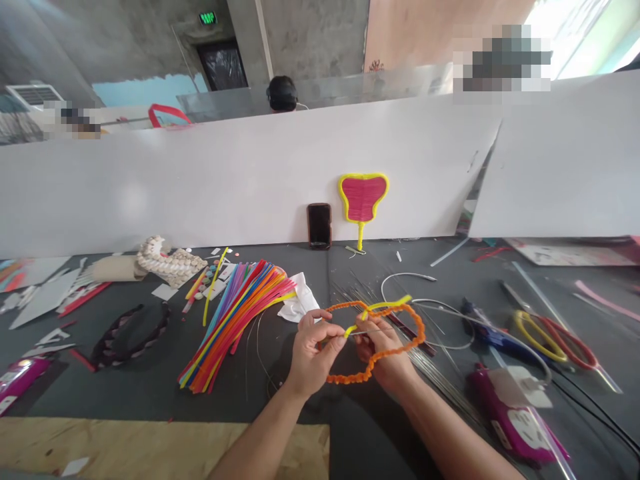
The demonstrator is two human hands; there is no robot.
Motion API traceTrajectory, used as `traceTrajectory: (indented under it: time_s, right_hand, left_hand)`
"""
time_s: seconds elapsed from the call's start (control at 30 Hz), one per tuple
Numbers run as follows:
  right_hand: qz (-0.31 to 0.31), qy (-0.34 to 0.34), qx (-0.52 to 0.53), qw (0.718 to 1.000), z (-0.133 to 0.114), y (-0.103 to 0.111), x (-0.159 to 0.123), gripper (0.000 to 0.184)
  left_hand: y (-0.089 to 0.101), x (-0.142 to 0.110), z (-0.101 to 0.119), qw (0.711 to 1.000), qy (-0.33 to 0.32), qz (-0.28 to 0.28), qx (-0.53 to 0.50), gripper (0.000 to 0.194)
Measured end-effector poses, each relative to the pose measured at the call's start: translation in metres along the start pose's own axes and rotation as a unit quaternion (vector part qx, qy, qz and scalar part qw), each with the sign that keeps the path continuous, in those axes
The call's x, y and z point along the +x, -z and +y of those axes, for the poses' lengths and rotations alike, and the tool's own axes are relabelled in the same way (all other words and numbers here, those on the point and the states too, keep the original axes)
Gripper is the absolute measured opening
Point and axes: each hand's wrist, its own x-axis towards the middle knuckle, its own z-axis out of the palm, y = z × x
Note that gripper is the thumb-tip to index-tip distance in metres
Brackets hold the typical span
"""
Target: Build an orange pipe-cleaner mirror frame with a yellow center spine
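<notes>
My left hand [311,353] is closed, pinching one end of a yellow pipe cleaner [395,304] between thumb and forefinger. My right hand [381,345] is closed on the same pipe cleaner a little further along, where it meets an orange fuzzy loop [351,379]. The loop, bent from wavy orange pipe cleaner, hangs around and between both hands above the dark table [350,427]. A thin wire also passes near the fingertips. Left of my hands lies a bundle of coloured pipe cleaners [235,320], with a crumpled white tissue [300,298] at its end.
A yellow-edged red fan [363,199] and a phone [319,225] lean on the white partition [225,187]. To the right lie loose wires [430,373], blue-handled pliers [493,331], scissors [540,337] and a purple power strip [520,420]. A braided headband [130,337] is at left.
</notes>
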Motion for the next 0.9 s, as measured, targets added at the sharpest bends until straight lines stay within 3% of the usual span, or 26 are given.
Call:
traceTrajectory:
  time_s: [0.27, 0.6, 0.7, 0.83, 0.9]
  right_hand:
    - [0.021, 0.011, 0.035, 0.999, 0.000, -0.003, -0.001, 0.027]
    - [0.089, 0.032, 0.017, 0.995, 0.007, -0.002, 0.008, 0.023]
    - [0.040, 0.020, -0.023, 0.999, 0.003, 0.001, 0.007, 0.019]
    - [-0.113, -0.086, -0.105, 0.984, 0.000, 0.003, 0.002, 0.012]
    - [-0.097, -0.081, -0.075, 0.989, 0.001, 0.003, 0.002, 0.013]
  left_hand:
    - [-0.003, 0.000, -0.007, 1.000, 0.002, 0.010, -0.004, 0.014]
    - [-0.006, -0.001, -0.008, 0.997, -0.076, 0.002, 0.030, 0.014]
    - [-0.006, 0.000, -0.007, 0.996, -0.087, 0.004, 0.036, 0.013]
    - [-0.003, 0.000, -0.005, 0.995, -0.092, 0.016, 0.040, 0.014]
    - [-0.002, 0.001, -0.005, 0.995, -0.087, 0.022, 0.043, 0.014]
